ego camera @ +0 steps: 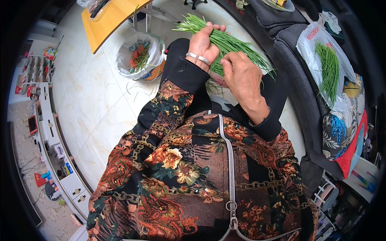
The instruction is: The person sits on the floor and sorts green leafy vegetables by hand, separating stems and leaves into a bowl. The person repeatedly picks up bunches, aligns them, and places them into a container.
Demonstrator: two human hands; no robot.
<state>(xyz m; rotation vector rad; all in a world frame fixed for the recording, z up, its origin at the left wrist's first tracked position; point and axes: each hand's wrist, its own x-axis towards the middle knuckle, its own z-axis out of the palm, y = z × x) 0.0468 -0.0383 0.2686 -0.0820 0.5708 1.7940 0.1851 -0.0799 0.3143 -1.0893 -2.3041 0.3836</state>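
Observation:
My left hand point(206, 45), with a silver cuff bracelet at the wrist, is closed around a thick bunch of green chives point(232, 43). The pale stem ends point to the upper left and the leaf tips to the right. Just below the bunch is my right hand point(241, 70), fingers curled and thumb against the forefinger; whether it pinches a strand cannot be made out. More chives lie beneath, between my knees, partly hidden by my hands. Another pile of chives point(328, 70) rests on a white plastic bag point(312, 45) to the right.
A lined waste bin point(120, 60) with green and orange scraps stands on the tiled floor at the left, stray strands beside it. Above it is a wooden table corner point(105, 27). A dark grey sofa point(297, 66) with a patterned cushion point(340, 129) runs along the right. A white cabinet point(49, 120) curves down the left.

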